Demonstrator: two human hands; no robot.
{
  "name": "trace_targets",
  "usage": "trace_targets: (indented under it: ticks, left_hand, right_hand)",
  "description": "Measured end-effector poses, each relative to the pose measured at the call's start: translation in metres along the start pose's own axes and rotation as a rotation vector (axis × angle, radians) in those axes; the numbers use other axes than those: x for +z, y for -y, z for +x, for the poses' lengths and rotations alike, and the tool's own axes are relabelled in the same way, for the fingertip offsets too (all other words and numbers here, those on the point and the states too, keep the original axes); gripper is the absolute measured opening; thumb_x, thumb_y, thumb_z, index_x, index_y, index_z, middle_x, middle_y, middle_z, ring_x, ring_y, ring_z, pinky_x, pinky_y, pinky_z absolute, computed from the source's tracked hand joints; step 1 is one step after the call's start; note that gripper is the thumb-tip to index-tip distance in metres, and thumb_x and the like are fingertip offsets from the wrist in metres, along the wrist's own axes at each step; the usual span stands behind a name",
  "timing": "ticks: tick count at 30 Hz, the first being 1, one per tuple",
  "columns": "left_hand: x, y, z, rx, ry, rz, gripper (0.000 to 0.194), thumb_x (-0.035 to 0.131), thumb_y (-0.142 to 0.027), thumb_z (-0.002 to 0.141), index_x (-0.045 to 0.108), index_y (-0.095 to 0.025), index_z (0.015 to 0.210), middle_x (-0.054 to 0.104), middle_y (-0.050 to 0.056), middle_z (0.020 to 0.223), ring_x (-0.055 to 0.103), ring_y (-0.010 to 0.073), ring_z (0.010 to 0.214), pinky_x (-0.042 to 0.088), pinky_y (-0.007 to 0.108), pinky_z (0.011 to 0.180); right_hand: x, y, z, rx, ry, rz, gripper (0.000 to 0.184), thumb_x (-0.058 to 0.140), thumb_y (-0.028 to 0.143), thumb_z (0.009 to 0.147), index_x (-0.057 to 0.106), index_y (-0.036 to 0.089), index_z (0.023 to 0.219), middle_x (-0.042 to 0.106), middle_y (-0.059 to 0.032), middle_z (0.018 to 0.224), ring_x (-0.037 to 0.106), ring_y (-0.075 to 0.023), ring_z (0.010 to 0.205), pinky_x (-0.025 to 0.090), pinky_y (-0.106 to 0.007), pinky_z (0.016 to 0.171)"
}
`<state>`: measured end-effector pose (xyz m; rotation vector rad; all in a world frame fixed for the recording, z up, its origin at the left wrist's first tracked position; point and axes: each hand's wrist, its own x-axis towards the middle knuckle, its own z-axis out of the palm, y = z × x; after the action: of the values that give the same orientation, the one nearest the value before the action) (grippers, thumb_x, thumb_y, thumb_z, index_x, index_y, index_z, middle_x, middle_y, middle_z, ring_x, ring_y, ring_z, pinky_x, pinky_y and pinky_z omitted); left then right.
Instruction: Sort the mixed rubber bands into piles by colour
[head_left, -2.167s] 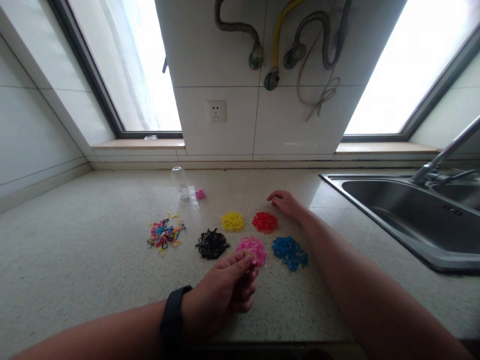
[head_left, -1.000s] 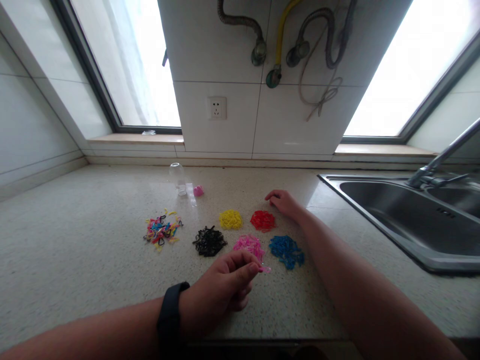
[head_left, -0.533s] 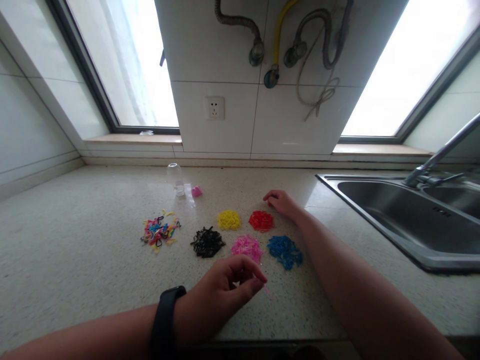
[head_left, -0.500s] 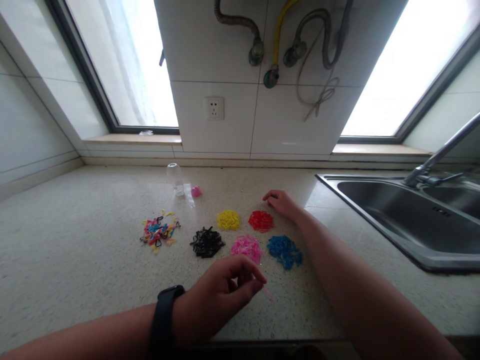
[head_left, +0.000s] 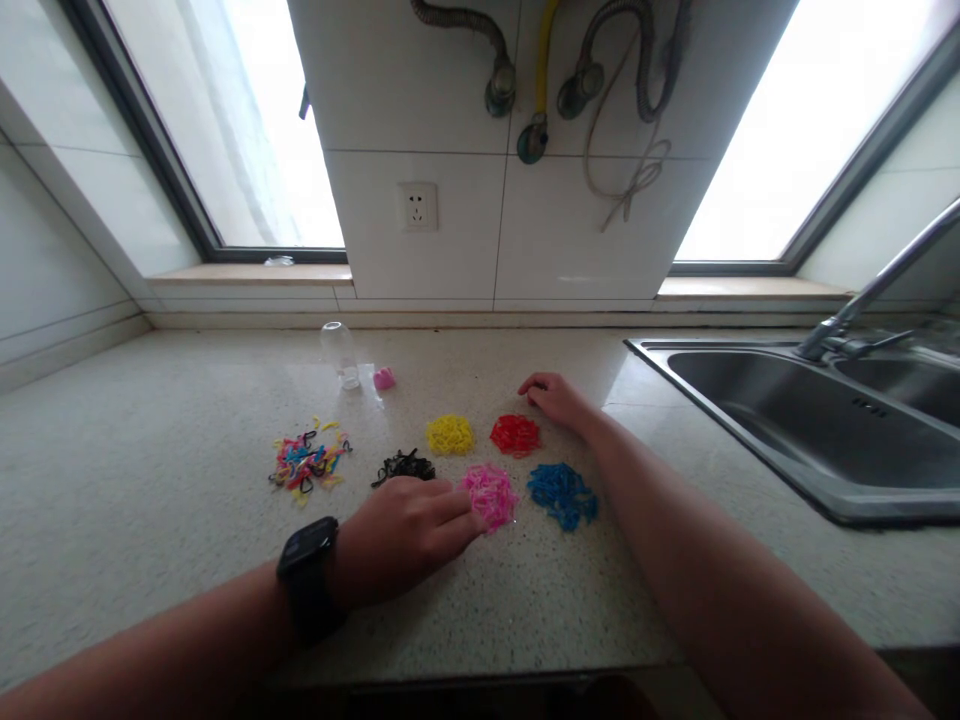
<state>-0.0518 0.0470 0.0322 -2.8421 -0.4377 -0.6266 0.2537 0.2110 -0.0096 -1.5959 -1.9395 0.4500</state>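
Note:
My left hand (head_left: 409, 535), a dark watch on its wrist, reaches low over the counter, its fingers together at the left edge of a pile of pink rubber bands (head_left: 491, 497). What its fingertips pinch, if anything, is hidden. Part of a black rubber band pile (head_left: 403, 466) shows behind this hand. My right hand (head_left: 555, 397) rests on the counter behind a red rubber band pile (head_left: 515, 435), fingers loosely bent and apart, with nothing seen in them. Nearby lie a yellow pile (head_left: 450, 434) and a blue pile (head_left: 564, 494). A mixed-colour heap (head_left: 307, 462) lies to the left.
A clear plastic bottle (head_left: 340, 356) stands at the back left beside a pink cap (head_left: 384, 378). A steel sink (head_left: 750, 430) with a faucet (head_left: 840, 330) is set into the counter at right. A tiled wall with a socket (head_left: 418, 207) rises behind.
My left hand has moved left and away from me, from in front of the pink pile to its left edge. The pink band it pinched no longer shows. My right hand stays put.

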Motion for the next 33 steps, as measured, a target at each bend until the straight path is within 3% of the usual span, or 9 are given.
trace_targets:
  ticks: [14,19,25,29,33]
  left_hand:
    - [-0.002,-0.002,0.000,0.061,0.111,0.104,0.013,0.049,-0.012,0.095,0.060,-0.017,0.100,0.058,0.000,0.077,0.049,0.0172,0.064,0.033,0.032,0.050]
    - [-0.005,-0.004,0.002,0.091,0.098,0.106,0.012,0.049,-0.012,0.095,0.060,-0.017,0.096,0.058,0.000,0.076,0.049,0.0168,0.063,0.031,0.032,0.049]
    - [-0.007,-0.026,0.005,0.207,0.036,0.000,0.006,0.054,-0.022,0.093,0.058,-0.018,0.092,0.053,-0.002,0.064,0.044,0.0157,0.053,0.024,0.033,0.044]
    - [-0.003,-0.043,0.005,0.197,0.068,-0.079,0.008,0.057,-0.027,0.091,0.056,-0.019,0.089,0.051,-0.003,0.061,0.044,0.0152,0.051,0.022,0.034,0.042]
    - [0.001,-0.044,0.004,0.225,0.113,-0.131,0.010,0.056,-0.028,0.092,0.056,-0.018,0.092,0.052,-0.003,0.062,0.046,0.0151,0.052,0.023,0.034,0.041]
  right_hand:
    - [0.000,0.002,-0.001,0.012,0.006,0.025,0.026,0.052,0.021,0.079,0.076,0.020,0.091,0.069,-0.0011,0.069,0.057,-0.0127,0.061,0.037,-0.022,0.056]
    - [0.000,0.002,-0.001,0.021,-0.001,0.021,0.026,0.053,0.022,0.079,0.076,0.019,0.090,0.069,-0.0012,0.068,0.058,-0.0135,0.062,0.037,-0.022,0.057]
    - [0.000,0.003,-0.001,0.025,0.004,0.011,0.027,0.053,0.021,0.078,0.076,0.019,0.091,0.070,-0.0017,0.070,0.059,-0.0135,0.062,0.039,-0.023,0.058]
    - [-0.001,0.003,-0.002,0.015,0.003,-0.002,0.027,0.052,0.022,0.079,0.076,0.020,0.091,0.070,-0.0021,0.071,0.059,-0.0139,0.063,0.039,-0.023,0.059]
    - [-0.002,0.004,-0.001,0.024,0.009,-0.014,0.028,0.051,0.021,0.079,0.076,0.020,0.091,0.072,-0.0024,0.074,0.058,-0.0136,0.062,0.038,-0.023,0.058]
